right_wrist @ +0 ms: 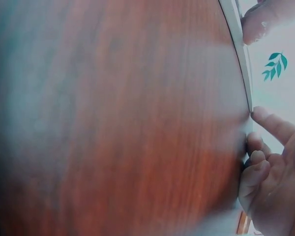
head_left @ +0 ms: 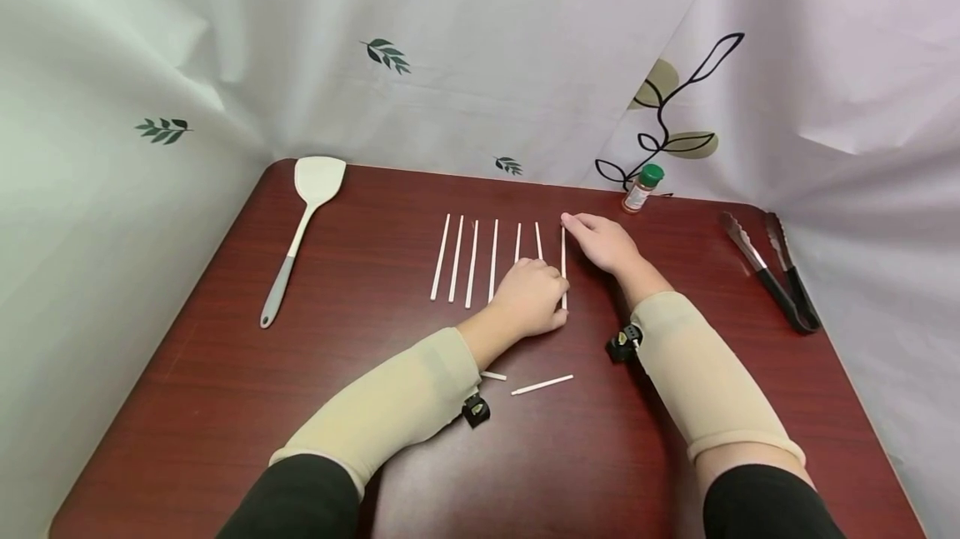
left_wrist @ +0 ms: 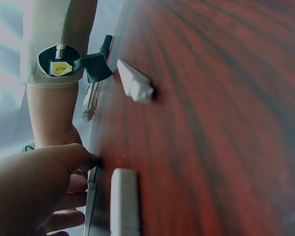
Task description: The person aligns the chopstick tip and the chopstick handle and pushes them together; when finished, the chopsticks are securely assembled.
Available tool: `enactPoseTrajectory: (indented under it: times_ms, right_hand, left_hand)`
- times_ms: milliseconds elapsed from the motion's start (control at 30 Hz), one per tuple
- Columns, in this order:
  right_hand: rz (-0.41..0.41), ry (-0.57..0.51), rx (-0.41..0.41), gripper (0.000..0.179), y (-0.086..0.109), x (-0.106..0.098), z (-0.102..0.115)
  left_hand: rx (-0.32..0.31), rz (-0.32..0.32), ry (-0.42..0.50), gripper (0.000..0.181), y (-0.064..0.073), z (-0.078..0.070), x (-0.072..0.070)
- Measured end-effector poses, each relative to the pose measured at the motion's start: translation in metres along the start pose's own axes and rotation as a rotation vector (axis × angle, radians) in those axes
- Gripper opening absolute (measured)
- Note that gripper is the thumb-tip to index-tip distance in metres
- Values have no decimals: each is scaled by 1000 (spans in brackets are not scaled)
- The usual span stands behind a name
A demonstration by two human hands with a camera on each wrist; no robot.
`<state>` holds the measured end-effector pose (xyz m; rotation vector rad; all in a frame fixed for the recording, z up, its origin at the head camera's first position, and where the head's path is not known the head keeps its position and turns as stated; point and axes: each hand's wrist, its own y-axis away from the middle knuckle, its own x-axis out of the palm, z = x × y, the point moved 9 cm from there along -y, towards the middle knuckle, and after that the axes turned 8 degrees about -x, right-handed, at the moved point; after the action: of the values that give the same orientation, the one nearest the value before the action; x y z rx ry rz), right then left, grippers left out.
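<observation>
Several thin white sticks lie side by side in a row on the dark red table. At the right end of that row is one more white stick, with both hands on it. My left hand reaches across the row, its curled fingers and thumb holding this stick near its close end. The right hand touches the far end with a fingertip, its other fingers loosely bent. In the right wrist view, the stick runs between the two hands. Part of the row is hidden under my left hand.
Two short white stick pieces, one in full view and another partly behind the left sleeve, lie nearer me. A white spatula lies at left. A green-capped spice jar stands at the back; black-handled tongs lie at right.
</observation>
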<state>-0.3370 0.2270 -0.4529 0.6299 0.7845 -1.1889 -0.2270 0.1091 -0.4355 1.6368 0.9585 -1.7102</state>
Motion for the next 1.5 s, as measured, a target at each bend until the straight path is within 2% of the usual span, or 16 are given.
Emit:
enactPoseTrajectory:
  times_ms: [200, 567, 667, 767, 933, 1067, 1300, 1500]
  right_hand:
    - [12, 0, -6, 82, 0, 1, 1]
    - [41, 23, -28, 82, 0, 5, 6]
    - [32, -15, -16, 81, 3, 6, 7]
    - [7, -76, -3, 73, 10, 5, 7]
    - [-50, -147, -24, 56, 27, 4, 8]
    - [-140, -194, -82, 42, 47, 2, 8]
    - [-267, -312, -152, 23, 84, 8, 10]
    - [-372, -375, -272, 7, 123, 11, 22]
  left_hand:
    - [-2, -10, -16, 28, 1, 1, -1]
    - [-19, 15, -25, 34, 3, 6, 0]
    - [-38, 0, 10, 39, 5, 9, -5]
    - [-58, -8, 94, 43, 10, 12, -13]
    - [-45, -22, 256, 41, 29, 16, -30]
    - [-5, -85, 370, 35, 52, 18, -36]
    - [25, -121, 495, 29, 90, 31, -29]
    - [88, -179, 578, 22, 112, 40, -26]
